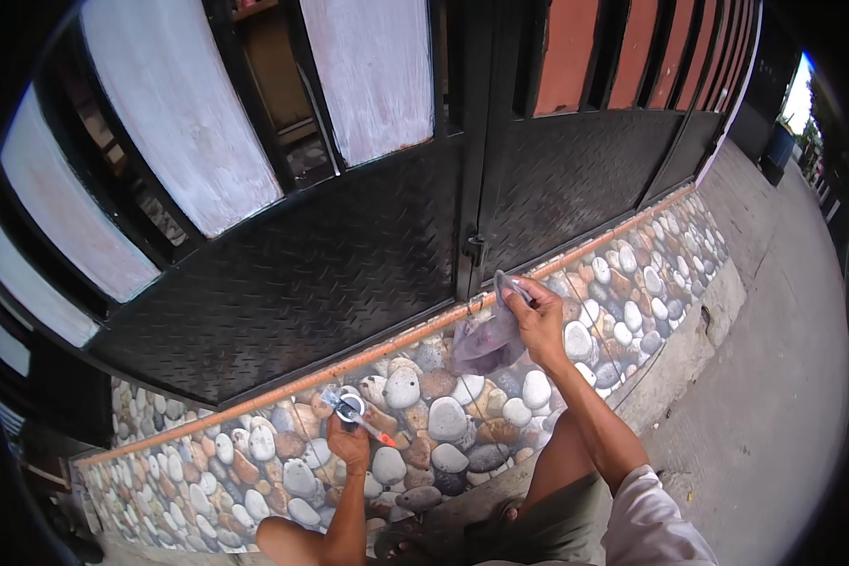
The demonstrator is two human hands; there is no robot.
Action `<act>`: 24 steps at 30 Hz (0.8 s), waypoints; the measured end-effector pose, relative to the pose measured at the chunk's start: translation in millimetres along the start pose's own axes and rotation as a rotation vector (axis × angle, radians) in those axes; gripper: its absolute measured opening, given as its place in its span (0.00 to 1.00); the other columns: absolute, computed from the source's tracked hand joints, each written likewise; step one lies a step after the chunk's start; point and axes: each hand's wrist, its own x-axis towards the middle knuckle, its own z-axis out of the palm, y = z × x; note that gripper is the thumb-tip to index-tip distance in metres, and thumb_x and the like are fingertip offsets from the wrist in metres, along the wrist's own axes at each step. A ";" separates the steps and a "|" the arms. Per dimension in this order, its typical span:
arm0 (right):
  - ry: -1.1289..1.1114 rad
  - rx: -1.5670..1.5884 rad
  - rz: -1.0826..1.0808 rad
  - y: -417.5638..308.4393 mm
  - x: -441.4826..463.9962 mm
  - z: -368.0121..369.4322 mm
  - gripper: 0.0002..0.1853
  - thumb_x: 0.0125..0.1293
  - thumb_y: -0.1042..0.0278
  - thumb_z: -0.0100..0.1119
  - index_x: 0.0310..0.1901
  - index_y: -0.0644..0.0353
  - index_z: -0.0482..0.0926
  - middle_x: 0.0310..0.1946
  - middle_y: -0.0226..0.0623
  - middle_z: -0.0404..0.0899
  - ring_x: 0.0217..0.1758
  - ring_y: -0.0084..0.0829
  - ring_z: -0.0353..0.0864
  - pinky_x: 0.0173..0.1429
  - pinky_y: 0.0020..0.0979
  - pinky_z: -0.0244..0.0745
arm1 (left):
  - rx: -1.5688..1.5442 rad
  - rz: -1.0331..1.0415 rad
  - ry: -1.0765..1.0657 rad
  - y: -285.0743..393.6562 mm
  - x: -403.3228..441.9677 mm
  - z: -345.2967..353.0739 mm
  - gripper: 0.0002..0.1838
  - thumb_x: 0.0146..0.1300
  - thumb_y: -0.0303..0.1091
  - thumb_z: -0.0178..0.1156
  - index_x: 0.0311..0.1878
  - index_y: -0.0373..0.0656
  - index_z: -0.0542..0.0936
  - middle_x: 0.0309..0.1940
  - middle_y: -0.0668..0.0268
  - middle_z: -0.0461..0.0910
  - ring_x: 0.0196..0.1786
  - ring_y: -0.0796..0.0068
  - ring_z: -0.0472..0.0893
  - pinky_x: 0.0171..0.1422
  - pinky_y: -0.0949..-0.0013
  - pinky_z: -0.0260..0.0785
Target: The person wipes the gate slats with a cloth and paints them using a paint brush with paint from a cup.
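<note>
My left hand (pixel 349 445) is closed around a small white-rimmed cup (pixel 352 415) with something dark in it. Across the cup's mouth lies a paintbrush (pixel 385 438) with an orange-tipped handle; a bluish clear piece shows at its other end, too small to make out. Up and to the right, my right hand (pixel 541 323) pinches the top of a thin, see-through purplish plastic bag (pixel 489 345). The bag hangs loosely in front of the pebble-patterned ramp, and its contents, if any, cannot be told.
A black metal gate (pixel 349 245) with a latch (pixel 474 247) stands ahead. It carries whitish panels (pixel 373 75) on the left and red-brown panels (pixel 568 57) on the right. Below run an orange edge strip (pixel 283 387) and the pebble-patterned ramp (pixel 448 420). Concrete pavement (pixel 774 377) lies right.
</note>
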 end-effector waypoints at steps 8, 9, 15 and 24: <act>0.167 -0.279 -0.652 -179.0 77.3 50.2 0.10 0.69 0.70 0.63 0.47 0.64 0.86 0.35 0.42 0.85 0.36 0.29 0.85 0.42 0.29 0.77 | 0.067 -0.023 -0.063 33.2 -7.6 -86.3 0.27 0.43 0.41 0.79 0.45 0.38 0.83 0.39 0.53 0.83 0.42 0.49 0.82 0.46 0.54 0.73; 0.170 -0.267 -0.671 -193.2 88.5 55.9 0.10 0.69 0.70 0.63 0.47 0.64 0.86 0.35 0.42 0.85 0.36 0.29 0.85 0.42 0.29 0.77 | 0.060 -0.011 -0.045 34.3 -10.2 -93.2 0.27 0.43 0.41 0.79 0.45 0.38 0.83 0.39 0.53 0.83 0.42 0.49 0.82 0.46 0.54 0.73; 0.211 -0.309 -1.018 -258.0 136.9 85.1 0.11 0.64 0.72 0.63 0.45 0.68 0.84 0.39 0.51 0.85 0.42 0.49 0.86 0.47 0.41 0.80 | 0.061 -0.027 -0.037 48.6 -23.4 -135.3 0.28 0.36 0.41 0.82 0.42 0.39 0.84 0.37 0.52 0.83 0.41 0.47 0.82 0.45 0.51 0.73; 0.207 -0.412 -1.205 -330.9 185.3 97.0 0.10 0.65 0.73 0.65 0.47 0.61 0.87 0.36 0.44 0.84 0.38 0.42 0.85 0.44 0.36 0.78 | 0.096 0.000 0.021 115.6 -31.0 -169.6 0.21 0.39 0.36 0.79 0.37 0.37 0.85 0.31 0.54 0.83 0.35 0.52 0.83 0.44 0.56 0.74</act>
